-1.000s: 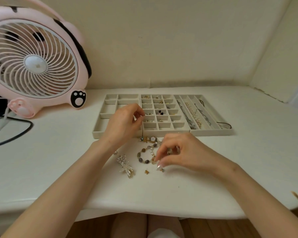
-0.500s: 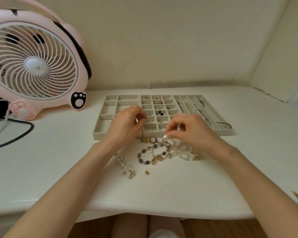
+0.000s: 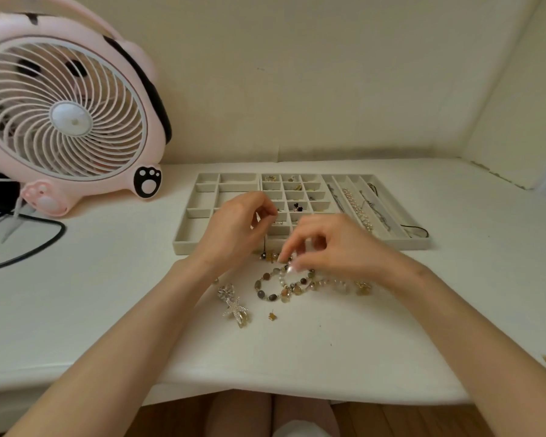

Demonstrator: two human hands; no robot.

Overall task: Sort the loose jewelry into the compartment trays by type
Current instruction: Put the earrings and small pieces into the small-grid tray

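Note:
Three grey compartment trays (image 3: 202,212) stand side by side at the back of the white table; small earrings lie in the middle one and necklaces (image 3: 356,209) in the long slots on the right. In front lie a brown beaded bracelet (image 3: 267,293), a pearl bracelet (image 3: 331,282), a starfish hair clip (image 3: 234,305) and a tiny gold stud (image 3: 272,316). My left hand (image 3: 234,228) hovers over the tray's front edge, thumb and forefinger pinched on something too small to identify. My right hand (image 3: 334,247) has its fingers curled, and its fingertips pinch beads at the top of the bracelets.
A pink fan (image 3: 63,121) stands at the back left, with a black cable (image 3: 38,247) looping over the table beside it. Walls close off the back and the right side. The table's front edge runs just above my knees.
My right hand came down and to the left from the tray's front edge onto the bracelets. My left hand has stayed in the same pinch over the tray.

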